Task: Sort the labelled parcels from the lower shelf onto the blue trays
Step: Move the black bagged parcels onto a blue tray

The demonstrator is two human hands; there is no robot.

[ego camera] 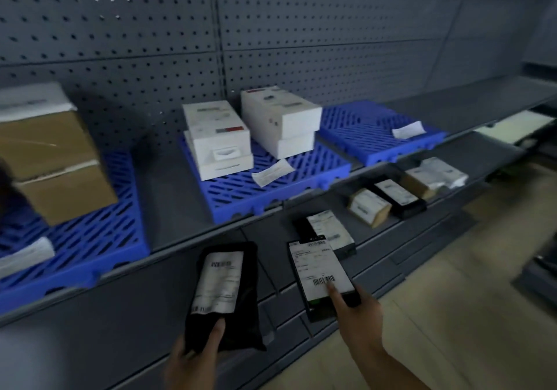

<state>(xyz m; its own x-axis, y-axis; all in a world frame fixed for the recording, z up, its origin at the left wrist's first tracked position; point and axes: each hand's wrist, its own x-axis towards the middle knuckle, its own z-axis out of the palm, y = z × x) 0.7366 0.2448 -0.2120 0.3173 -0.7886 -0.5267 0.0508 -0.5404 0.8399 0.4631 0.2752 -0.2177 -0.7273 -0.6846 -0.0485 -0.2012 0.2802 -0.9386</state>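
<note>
My left hand [196,359] grips a black soft parcel [224,296] with a white barcode label, held upright below the upper shelf edge. My right hand [358,314] holds a flat black parcel [321,275] with a large white label, thumb on the barcode. Three blue trays sit on the upper shelf: a left tray [99,257] with brown boxes [57,160], a middle tray [271,190] with white boxes [220,139], and a right tray [370,136] holding only a paper slip. More labelled parcels [331,230] lie on the lower shelf.
Further labelled parcels, brown [369,207], black [399,198] and white [443,172], lie farther right on the lower shelf. Paper slips [272,172] lie on the trays. A grey pegboard wall [271,43] backs the shelves. Pale floor [467,314] lies at right.
</note>
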